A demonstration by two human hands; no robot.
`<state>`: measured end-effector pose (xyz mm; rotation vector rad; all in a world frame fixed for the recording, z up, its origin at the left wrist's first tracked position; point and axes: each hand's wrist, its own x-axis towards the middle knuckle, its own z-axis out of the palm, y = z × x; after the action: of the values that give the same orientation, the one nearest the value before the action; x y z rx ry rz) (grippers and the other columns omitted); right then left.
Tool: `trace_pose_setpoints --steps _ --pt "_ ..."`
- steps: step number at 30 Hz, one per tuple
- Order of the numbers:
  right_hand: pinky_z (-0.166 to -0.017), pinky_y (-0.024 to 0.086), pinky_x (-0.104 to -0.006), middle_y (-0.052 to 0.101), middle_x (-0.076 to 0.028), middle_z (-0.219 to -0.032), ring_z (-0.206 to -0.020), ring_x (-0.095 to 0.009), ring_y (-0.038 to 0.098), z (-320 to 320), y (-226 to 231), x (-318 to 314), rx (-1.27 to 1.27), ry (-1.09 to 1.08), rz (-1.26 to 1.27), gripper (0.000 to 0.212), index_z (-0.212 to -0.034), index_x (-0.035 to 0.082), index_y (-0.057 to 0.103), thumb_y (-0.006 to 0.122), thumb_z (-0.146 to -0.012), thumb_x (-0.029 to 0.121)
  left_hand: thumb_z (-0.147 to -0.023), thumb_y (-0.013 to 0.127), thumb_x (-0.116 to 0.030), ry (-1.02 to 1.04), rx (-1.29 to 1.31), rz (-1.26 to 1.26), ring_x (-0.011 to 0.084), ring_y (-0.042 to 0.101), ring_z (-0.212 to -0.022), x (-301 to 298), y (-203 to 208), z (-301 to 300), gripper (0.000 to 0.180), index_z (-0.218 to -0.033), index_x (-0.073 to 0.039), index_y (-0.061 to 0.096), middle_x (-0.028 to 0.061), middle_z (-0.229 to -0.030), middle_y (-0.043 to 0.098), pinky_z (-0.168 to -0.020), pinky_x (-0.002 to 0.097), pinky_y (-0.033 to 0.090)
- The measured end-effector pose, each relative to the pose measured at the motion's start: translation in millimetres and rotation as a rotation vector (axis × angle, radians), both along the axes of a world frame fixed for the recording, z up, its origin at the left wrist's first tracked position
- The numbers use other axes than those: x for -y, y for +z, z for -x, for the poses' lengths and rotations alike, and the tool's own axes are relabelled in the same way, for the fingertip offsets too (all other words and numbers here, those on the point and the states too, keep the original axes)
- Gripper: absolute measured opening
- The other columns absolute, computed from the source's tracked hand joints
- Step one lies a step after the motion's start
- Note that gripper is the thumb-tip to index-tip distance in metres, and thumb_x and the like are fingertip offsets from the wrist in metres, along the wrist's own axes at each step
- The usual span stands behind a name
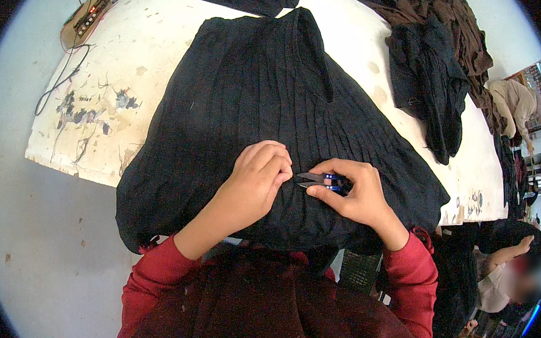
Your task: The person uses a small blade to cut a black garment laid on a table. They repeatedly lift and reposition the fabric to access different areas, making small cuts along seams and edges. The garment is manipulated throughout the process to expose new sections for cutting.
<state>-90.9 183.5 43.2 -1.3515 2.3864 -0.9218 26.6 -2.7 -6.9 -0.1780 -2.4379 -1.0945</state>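
Observation:
A black pleated skirt (238,96) lies spread over the table in front of me, its narrow waist end away from me and its wide hem hanging over the near edge. My left hand (259,171) rests on it near the middle, thumb and fingers pinched together. Whatever those fingertips hold is too small or hidden to make out. In my right hand (354,191) are small blue-handled thread snips (329,182), gripped between thumb and fingers. Their blades point left, slightly apart, and their tips come close to the left fingertips, just above the cloth.
The stained white tabletop (128,43) holds a small control box (85,21) with a cable at the far left. Bunched black cloth (427,79) and brown cloth (438,10) lie at the far right. Other people (520,106) are at work along the right side.

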Motion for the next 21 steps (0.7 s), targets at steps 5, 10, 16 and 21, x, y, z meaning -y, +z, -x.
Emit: trace_pose_setpoints --steps 5,10,16,21 --pt "-0.056 0.053 -0.0351 0.071 -0.007 -0.077 -0.065 -0.027 0.068 -10 7 5 -0.209 0.021 0.005 0.021 -0.089 0.013 0.073 0.076 -0.078 0.031 -0.087 0.059 -0.005 -0.002 -0.004 -0.009 0.0328 0.054 -0.113 1 -1 -1 0.004 -0.090 -0.004 0.056 0.0108 -0.106 0.057 -0.100 0.0438 0.040" --pt "-0.054 0.053 -0.0366 0.071 -0.007 -0.077 -0.063 -0.028 0.068 -11 9 8 -0.325 0.073 -0.052 0.019 -0.087 0.014 0.073 0.076 -0.078 0.031 -0.087 0.059 -0.005 -0.012 0.001 -0.013 0.0323 0.054 -0.114 1 1 -2 0.004 -0.090 -0.004 0.056 0.0108 -0.107 0.058 -0.100 0.0439 0.040" --pt "-0.056 0.050 -0.0308 0.069 -0.006 -0.073 -0.062 -0.019 0.067 -7 2 3 -0.102 -0.132 0.079 0.023 -0.092 0.012 0.073 0.078 -0.078 0.029 -0.086 0.062 -0.007 0.074 -0.009 -0.046 0.0324 0.054 -0.115 -5 7 -5 0.008 -0.093 -0.004 0.060 0.0105 -0.106 0.060 -0.101 0.0434 0.040" --pt "-0.063 0.045 -0.0213 0.064 0.001 -0.073 -0.067 -0.004 0.055 5 -33 -11 0.243 -0.276 0.214 0.029 -0.097 0.006 0.071 0.082 -0.077 0.024 -0.084 0.065 -0.014 0.058 -0.021 0.206 0.0295 0.056 -0.111 -3 5 -7 0.009 -0.087 -0.005 0.064 0.0092 -0.100 0.062 -0.098 0.0423 0.042"
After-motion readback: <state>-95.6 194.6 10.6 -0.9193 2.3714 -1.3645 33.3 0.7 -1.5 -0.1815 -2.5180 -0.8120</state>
